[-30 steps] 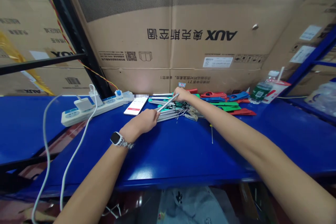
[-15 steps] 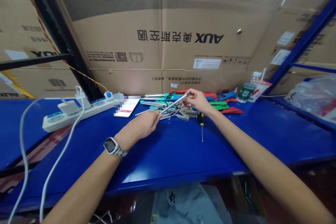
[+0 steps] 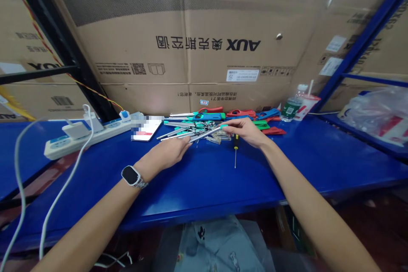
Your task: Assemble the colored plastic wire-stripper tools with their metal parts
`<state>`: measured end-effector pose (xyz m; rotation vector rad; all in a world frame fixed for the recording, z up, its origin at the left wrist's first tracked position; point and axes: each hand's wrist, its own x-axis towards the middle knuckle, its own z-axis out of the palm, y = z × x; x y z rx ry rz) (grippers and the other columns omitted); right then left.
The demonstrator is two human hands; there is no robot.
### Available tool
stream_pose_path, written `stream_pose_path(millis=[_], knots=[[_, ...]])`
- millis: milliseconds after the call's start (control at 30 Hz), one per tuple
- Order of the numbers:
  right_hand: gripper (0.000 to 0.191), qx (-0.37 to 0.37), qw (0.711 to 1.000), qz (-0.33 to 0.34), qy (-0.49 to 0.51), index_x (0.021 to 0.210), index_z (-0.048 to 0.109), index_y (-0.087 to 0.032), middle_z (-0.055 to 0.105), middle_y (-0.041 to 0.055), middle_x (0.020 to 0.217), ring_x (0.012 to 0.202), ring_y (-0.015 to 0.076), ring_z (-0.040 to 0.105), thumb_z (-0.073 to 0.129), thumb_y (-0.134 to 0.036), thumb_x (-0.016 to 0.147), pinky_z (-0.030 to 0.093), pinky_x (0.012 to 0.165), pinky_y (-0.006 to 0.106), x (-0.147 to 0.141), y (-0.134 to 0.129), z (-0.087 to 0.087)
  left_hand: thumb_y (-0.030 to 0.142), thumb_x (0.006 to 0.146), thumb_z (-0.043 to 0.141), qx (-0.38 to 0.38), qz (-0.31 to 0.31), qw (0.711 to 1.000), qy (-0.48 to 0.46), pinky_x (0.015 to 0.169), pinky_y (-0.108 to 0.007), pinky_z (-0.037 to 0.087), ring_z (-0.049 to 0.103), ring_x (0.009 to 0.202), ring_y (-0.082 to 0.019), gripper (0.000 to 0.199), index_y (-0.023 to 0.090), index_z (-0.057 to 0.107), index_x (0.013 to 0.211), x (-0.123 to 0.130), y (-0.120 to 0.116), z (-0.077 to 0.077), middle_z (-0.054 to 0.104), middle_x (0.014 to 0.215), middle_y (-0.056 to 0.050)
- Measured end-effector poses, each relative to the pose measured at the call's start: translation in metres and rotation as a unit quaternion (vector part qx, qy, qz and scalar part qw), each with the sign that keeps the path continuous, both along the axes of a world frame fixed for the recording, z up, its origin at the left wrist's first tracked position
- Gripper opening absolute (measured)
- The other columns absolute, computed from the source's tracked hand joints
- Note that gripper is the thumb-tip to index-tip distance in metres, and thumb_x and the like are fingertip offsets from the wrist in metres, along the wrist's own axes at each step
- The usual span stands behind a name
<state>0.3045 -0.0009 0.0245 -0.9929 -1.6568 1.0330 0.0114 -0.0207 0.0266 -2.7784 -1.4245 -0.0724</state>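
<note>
My left hand (image 3: 168, 152) is closed around the lower left end of a silver metal tube (image 3: 206, 134). The fingers of my right hand (image 3: 247, 131) pinch a small green piece (image 3: 224, 127) at the tube's other end. The tube slants up to the right, just over a pile of similar silver tubes (image 3: 175, 123) with green ends, thin wires and clear plastic parts (image 3: 214, 139). Behind the pile lies a blue and green lighter body (image 3: 208, 116). More handle shells, red (image 3: 274, 131), blue and green, lie past my right hand. A yellow-and-black screwdriver (image 3: 236, 149) lies below that hand.
A white power strip (image 3: 65, 146) with plugged chargers and cables lies at the left of the blue table (image 3: 204, 187). Beside it is a phone (image 3: 149, 131). A bottle (image 3: 291, 105) and a cup (image 3: 307, 107) stand back right. A large carton (image 3: 204, 17) closes off the back.
The tube's right end has come down and now shows a green piece in my right fingers. My right hand has dropped slightly. The whole view has shifted a little.
</note>
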Motion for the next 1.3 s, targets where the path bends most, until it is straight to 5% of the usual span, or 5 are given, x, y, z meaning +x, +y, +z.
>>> stream_pose_path(millis=[367,900,1100,1300], knots=[[0.029,-0.06,0.992,0.055,-0.096,0.095,0.083,-0.02,0.07,0.0025,0.073,0.064,0.0142,0.054,0.084,-0.041,0.074,0.041,0.062,0.031,0.004,-0.003,0.004,0.033,0.108,0.028,-0.002,-0.024,0.999,0.035,0.07,-0.037,0.049,0.069,0.08,-0.028,0.038,0.014,0.061,0.109,0.003,-0.001,-0.004,0.073,0.092,-0.015],[0.027,-0.044,0.996,0.067,0.04,0.095,0.083,-0.023,0.068,-0.0005,0.073,0.066,0.013,0.055,0.085,-0.039,0.073,0.047,0.068,0.031,-0.009,0.002,-0.011,0.033,0.107,0.028,-0.008,-0.043,0.999,-0.017,0.069,-0.038,0.047,0.065,0.074,-0.027,0.037,0.015,0.06,0.104,-0.004,0.005,-0.003,0.07,0.087,-0.014],[0.035,-0.011,0.991,0.026,0.128,0.089,0.081,-0.021,0.065,-0.0009,0.068,0.062,0.0132,0.055,0.084,-0.051,0.072,0.048,0.064,0.031,-0.037,-0.003,-0.02,0.036,0.107,0.027,-0.011,-0.041,0.998,-0.045,0.07,-0.038,0.048,0.065,0.074,-0.027,0.038,0.016,0.06,0.104,0.002,0.0,-0.001,0.069,0.085,-0.012],[0.04,-0.026,0.988,0.095,0.122,0.085,0.077,-0.02,0.066,-0.0012,0.068,0.061,0.0127,0.054,0.089,-0.052,0.064,0.046,0.06,0.029,-0.076,-0.003,-0.026,0.038,0.107,0.028,-0.025,-0.064,0.989,-0.133,0.073,-0.036,0.048,0.065,0.076,-0.025,0.04,0.018,0.062,0.106,0.013,0.003,-0.006,0.07,0.088,-0.011]])
